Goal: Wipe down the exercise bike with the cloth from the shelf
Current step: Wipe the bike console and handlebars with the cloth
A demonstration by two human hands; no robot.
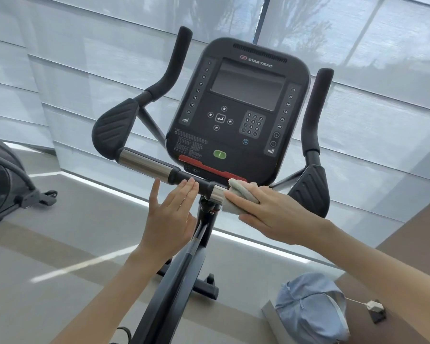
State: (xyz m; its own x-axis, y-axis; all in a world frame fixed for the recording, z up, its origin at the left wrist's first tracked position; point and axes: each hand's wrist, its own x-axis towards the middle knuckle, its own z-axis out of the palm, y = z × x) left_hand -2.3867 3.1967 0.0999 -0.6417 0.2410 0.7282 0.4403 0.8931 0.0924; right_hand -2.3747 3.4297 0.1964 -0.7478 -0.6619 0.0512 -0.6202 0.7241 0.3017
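Cloth (242,192): small, pale and soft. It sits on the right part of the handlebar (144,162), just below the console (238,108), and folds over and under the bar.
Handling: the cloth looks light and limp and will likely bunch or slip on the polished metal sleeve. It is probably best pressed flat or wrapped round the tube.
Right hand (276,212): the fingers (248,207) lie together, nearly straight, pressing the cloth to the bar. The thumb is out of sight.
Left hand (170,214): holds nothing, and its fingers (186,192) are straight and close together. The tips touch the black centre clamp of the handlebar.
Exercise bike (184,264): rigid and heavy by the look of it, so it should stay put under wiping. The ribbed pads and foam grips will likely drag on the cloth.
Brand: "STAR TRAC" above the dark screen.
Other writing: numbers 1 to 21 down the left column and 24 to 40 down the right, plus a number keypad. The fine print at lower left is too small to read.
Nearby: a blue cap (310,309) on a ledge at lower right, and another machine (0,182) at far left.
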